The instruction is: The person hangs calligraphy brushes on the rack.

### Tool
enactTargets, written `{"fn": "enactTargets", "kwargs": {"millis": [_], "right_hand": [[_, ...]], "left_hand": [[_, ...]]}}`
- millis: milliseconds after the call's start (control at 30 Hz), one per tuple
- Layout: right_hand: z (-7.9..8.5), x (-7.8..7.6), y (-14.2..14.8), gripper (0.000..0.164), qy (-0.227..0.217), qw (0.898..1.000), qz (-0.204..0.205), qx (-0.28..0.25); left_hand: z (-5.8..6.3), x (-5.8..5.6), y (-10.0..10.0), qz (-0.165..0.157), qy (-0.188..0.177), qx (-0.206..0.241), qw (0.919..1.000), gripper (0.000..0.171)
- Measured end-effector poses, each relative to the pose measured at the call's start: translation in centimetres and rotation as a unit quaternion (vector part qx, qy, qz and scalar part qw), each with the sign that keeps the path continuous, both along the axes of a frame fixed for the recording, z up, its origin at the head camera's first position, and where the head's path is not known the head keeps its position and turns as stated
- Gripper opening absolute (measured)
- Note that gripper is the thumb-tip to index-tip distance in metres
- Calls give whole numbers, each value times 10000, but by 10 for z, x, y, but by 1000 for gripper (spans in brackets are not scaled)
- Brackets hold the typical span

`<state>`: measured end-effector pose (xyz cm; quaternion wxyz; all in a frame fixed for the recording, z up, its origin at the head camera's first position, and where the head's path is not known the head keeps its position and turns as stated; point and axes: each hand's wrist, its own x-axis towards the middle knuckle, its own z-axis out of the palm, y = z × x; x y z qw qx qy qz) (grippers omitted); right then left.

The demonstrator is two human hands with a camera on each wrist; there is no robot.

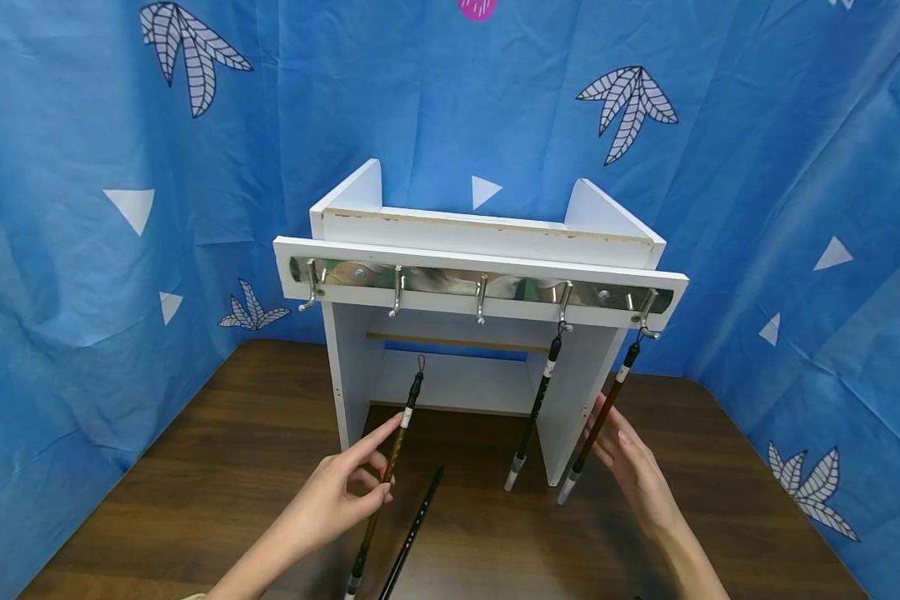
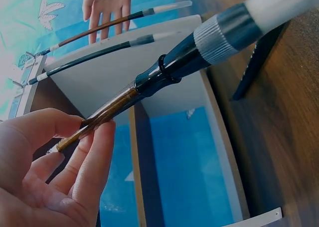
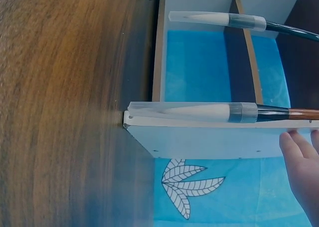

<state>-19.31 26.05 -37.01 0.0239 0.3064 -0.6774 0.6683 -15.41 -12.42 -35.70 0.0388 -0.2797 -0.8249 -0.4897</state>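
Note:
My left hand [image 1: 337, 496] pinches a calligraphy brush [image 1: 395, 454] by its brown mottled handle, its hanging loop upward and its capped tip toward me. Up close in the left wrist view, the held brush [image 2: 114, 105] shows a dark ferrule and a pale cap. My right hand [image 1: 633, 471] stands with extended fingers beside a reddish-brown calligraphy brush [image 1: 606, 408], which hangs from the far-right hook; whether they touch I cannot tell. A black calligraphy brush [image 1: 537, 408] hangs on the neighbouring hook. Both hanging brushes have clear caps [image 3: 199, 20] over white bristles.
A white shelf unit [image 1: 487, 229] carries a front board with a row of metal hooks [image 1: 482, 297]; the three left hooks hold nothing. Another black brush-like stick [image 1: 414, 533] lies on the brown wooden table [image 1: 217, 475]. Blue patterned cloth [image 1: 435, 100] surrounds the table.

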Motion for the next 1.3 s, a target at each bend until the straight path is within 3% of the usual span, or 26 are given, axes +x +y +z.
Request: {"fn": "enactTargets", "kwargs": {"millis": [300, 600, 1300], "right_hand": [[0, 1, 0, 45, -92, 10000, 9, 2], [1, 2, -1, 45, -129, 9999, -29, -24], [2, 0, 0, 45, -157, 9999, 9, -30]], "left_hand": [[1, 3, 1, -16, 215, 82, 9997, 81], [6, 7, 1, -35, -279, 157, 9995, 79], [15, 13, 1, 144, -308, 244, 9991, 79]]}}
